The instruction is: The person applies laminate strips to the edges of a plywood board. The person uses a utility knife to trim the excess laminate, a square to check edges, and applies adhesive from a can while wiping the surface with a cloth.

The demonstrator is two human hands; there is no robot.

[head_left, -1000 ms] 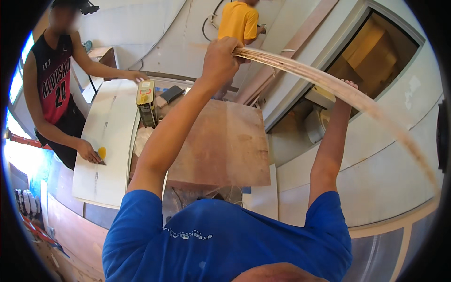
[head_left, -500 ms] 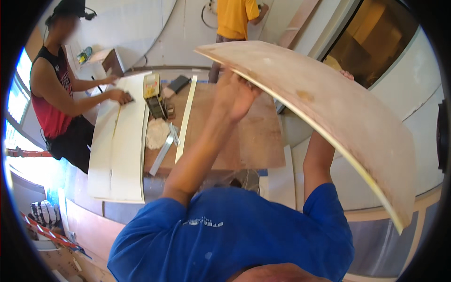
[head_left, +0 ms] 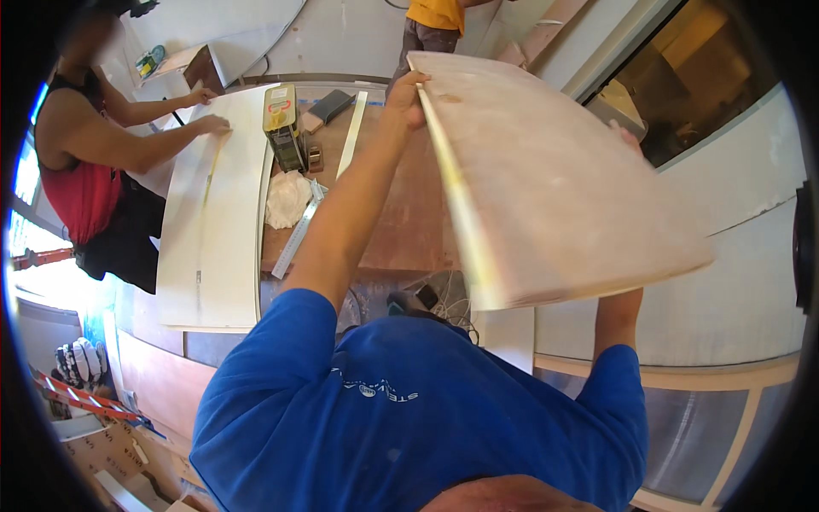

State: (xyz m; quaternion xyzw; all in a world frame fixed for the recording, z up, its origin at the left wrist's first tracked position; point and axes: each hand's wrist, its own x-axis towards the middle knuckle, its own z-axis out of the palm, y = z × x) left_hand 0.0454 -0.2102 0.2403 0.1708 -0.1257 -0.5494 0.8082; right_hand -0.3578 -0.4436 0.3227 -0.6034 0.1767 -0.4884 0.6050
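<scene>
A large pale wooden panel (head_left: 554, 188) is held up in the air in front of me, tilted, with its yellowish edge facing left. My left hand (head_left: 408, 98) is closed around the panel's far left corner. Over at the far right edge my right hand (head_left: 627, 138) grips the same panel; only some of its fingers show, the rest being behind the board. Below the panel lies a brown worktable (head_left: 384, 230). On it are a metal can (head_left: 284, 128), a crumpled white cloth (head_left: 288, 200), a metal try square (head_left: 299, 230) and a long pale strip (head_left: 351, 132).
At the left a co-worker in a red and black top (head_left: 81, 162) bends over a long white panel (head_left: 209, 256), a hand on it. Another person in yellow (head_left: 435, 15) stands beyond the table. A dark sanding block (head_left: 331, 107) lies near the can. A window opening (head_left: 682, 85) is at right.
The panel has swung round and come lower and nearer, its near corner now pointing toward me. Both my hands keep hold of it. The co-worker's hand has moved up the white panel.
</scene>
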